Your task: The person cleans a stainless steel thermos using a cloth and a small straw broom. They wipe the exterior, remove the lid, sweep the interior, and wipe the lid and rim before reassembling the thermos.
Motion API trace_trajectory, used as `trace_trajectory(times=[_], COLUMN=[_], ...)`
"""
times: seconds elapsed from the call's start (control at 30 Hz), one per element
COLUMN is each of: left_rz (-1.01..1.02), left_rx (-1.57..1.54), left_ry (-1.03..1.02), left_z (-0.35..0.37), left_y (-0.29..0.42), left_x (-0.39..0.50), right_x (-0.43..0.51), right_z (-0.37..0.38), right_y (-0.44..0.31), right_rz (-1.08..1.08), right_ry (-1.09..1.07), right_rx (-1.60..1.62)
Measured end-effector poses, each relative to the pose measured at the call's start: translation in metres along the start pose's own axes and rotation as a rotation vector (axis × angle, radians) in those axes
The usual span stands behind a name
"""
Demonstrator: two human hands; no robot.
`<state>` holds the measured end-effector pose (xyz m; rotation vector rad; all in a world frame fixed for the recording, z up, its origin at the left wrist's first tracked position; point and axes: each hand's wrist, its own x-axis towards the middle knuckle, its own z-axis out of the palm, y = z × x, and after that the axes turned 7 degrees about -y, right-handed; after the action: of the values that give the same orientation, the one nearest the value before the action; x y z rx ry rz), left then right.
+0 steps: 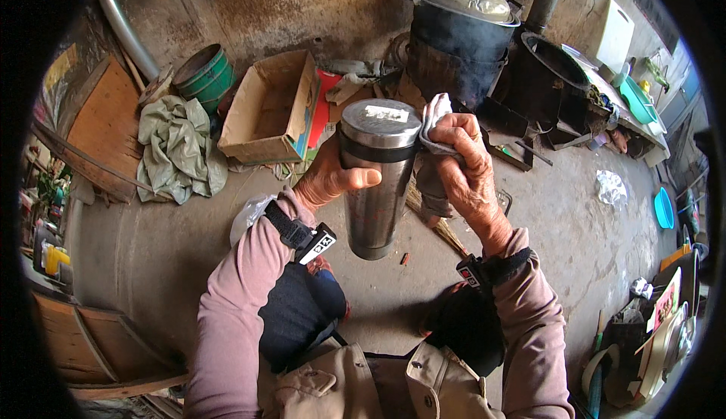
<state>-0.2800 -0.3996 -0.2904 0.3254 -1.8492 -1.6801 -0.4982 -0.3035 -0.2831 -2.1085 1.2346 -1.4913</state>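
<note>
A stainless steel tumbler (371, 209) with a flat metal lid (368, 128) is held upright in front of me. My left hand (334, 178) wraps around its upper body, thumb across the near side. A torn white label remnant (387, 114) sticks to the lid's top. Pinched in my right hand (466, 166) is a folded greyish-white cloth (435, 124), its edge against or very close to the lid's right side. The cloth's lower part hangs beneath my fingers, and the tumbler's far side is hidden.
A large lidded pot (459, 27) steams on a stove at the back. An open cardboard box (269, 112), a green bucket (205, 76) and a crumpled pale sack (180, 147) stand left. A straw broom (448, 234) lies on the floor beyond the tumbler.
</note>
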Motion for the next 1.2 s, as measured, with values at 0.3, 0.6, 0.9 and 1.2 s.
trace_trajectory(times=[0.3,0.6,0.9,1.2], left_rz=[0.044,0.029,0.220,0.068], left_rx=[0.218,0.395,0.899,1.055], left_ry=[0.057,0.249,0.482,0.403], left_z=[0.003,0.001,0.010,0.004], left_y=[0.003,-0.029,-0.047,-0.060], left_x=[0.006,0.008,0.008,0.014], right_x=[-0.003,-0.006,-0.009,-0.006], right_z=[0.001,0.029,0.050,0.061], right_y=[-0.005,-0.006,-0.020,-0.029], right_rz=[-0.041,0.009,0.007,0.189], right_ry=[-0.065,-0.015,0.003,-0.072], right_rx=[-0.127,-0.013,-0.137,-0.294])
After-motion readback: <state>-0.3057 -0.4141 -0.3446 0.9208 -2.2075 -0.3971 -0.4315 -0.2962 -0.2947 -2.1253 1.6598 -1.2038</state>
